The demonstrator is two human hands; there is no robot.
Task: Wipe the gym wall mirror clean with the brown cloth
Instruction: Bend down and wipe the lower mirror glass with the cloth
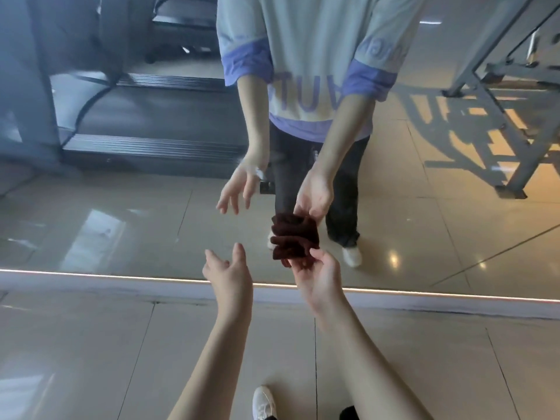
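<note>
Presently: right hand (318, 275) pinches brown cloth (292, 248), dark maroon-brown, bunched in soft folds, meeting its reflection in mirror (121, 225); left hand (227, 275) empty, fingers relaxed.

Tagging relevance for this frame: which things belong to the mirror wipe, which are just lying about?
Job: brown cloth, held in the right hand; left hand, open beside it; wall mirror.
Lying about: treadmill and metal frame, both only reflections; white shoe; tiled floor.
</note>
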